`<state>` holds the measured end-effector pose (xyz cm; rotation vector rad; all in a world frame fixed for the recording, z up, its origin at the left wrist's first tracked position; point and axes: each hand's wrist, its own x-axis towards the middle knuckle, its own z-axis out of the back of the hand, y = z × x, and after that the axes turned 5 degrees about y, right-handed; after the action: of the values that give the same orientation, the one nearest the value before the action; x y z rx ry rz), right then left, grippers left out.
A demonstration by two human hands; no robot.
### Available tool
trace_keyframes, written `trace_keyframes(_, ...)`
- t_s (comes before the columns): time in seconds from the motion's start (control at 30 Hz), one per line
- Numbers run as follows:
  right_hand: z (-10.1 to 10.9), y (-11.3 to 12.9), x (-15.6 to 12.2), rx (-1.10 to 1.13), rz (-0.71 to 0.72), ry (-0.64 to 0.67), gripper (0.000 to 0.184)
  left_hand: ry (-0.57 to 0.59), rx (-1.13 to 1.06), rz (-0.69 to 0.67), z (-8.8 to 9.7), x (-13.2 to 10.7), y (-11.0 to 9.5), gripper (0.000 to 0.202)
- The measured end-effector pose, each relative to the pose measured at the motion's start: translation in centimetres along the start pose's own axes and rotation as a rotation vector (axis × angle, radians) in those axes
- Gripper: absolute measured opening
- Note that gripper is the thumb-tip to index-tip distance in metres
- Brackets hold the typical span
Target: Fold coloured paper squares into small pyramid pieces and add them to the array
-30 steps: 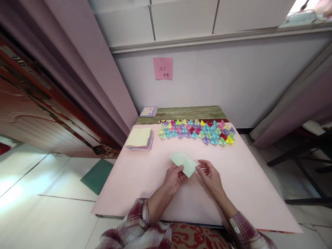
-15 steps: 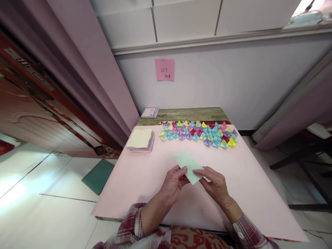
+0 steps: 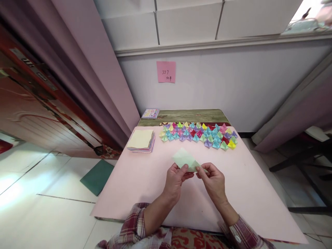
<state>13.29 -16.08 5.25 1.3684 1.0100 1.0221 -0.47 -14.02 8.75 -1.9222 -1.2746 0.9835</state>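
Observation:
A pale green sheet of origami paper [image 3: 184, 159] is held above the pink-covered table [image 3: 249, 197], with creases across it and its near edge folded. My left hand [image 3: 176, 178] grips its lower left part, thumb on top and fingers beneath. At the right corner, my right hand [image 3: 212, 176] pinches the paper between thumb and fingers. Beyond my hands, several folded paper pieces [image 3: 195, 133] in many colours stand in close rows. To the left lies a stack of square paper [image 3: 140, 139] with a cream sheet on top.
A packet [image 3: 150, 113] rests on the bare wooden strip [image 3: 192, 114] at the table's back. A pink note [image 3: 166, 72] is stuck to the wall. On the floor at left lies a dark green square [image 3: 97, 177]. A curtain hangs beside the door.
The paper has turned, and its near corner, which pointed towards me, is now folded over. My right hand has shifted its pinch to the right corner.

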Motion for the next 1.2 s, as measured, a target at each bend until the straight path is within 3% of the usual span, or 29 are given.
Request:
trace_keyframes(0.1, -0.6, 0.5, -0.5, 0.051, -0.021, -0.008, 0.033, -0.016, 0.065, -0.037, 0.0, -0.1, 0.1, 0.041)
trace_keyframes(0.23, -0.5, 1.4, -0.7, 0.071, -0.054, 0.094, 0.045, -0.017, 0.169, -0.021, 0.5, 0.0, -0.4, 0.034)
trace_keyframes(0.37, 0.2, 2.3, -0.2, 0.177, -0.205, 0.306, 0.039, 0.155, 0.308, 0.063, 1.4, 0.0, -0.9, 0.027)
trace_keyframes(0.47, 0.4, 2.6, 0.2, 0.229, -0.253, 0.347, 0.038, 0.244, 0.356, 0.122, 1.9, 0.0, -1.2, 0.027)
trace_keyframes(0.67, 0.2, 2.2, 0.2, 0.162, -0.064, 0.185, 0.031, 0.256, 0.409, 0.158, 2.6, 0.0, -1.8, 0.033)
trace_keyframes(0.8, 0.8, 2.2, 0.0, -0.092, 0.115, 0.247, 0.052, 0.248, 0.393, 0.183, 2.9, 0.0, -2.2, 0.036)
trace_keyframes(0.9, 1.3, 2.4, 0.1, -0.248, 0.226, 0.318, 0.035, 0.290, 0.401, 0.194, 2.9, 0.0, -2.4, 0.038)
trace_keyframes(1.03, 1.6, 2.5, 0.5, -0.308, 0.203, 0.327, 0.037, 0.338, 0.425, 0.123, 2.8, -0.4, -2.7, 0.046)
trace_keyframes(1.13, 1.8, 2.6, 0.6, -0.330, 0.164, 0.325, 0.036, 0.319, 0.558, 0.017, 2.8, -0.8, -3.0, 0.064)
trace_keyframes(1.2, 1.9, 2.8, 0.6, -0.351, 0.155, 0.315, 0.034, 0.325, 0.620, -0.024, 2.8, -1.0, -3.2, 0.064)
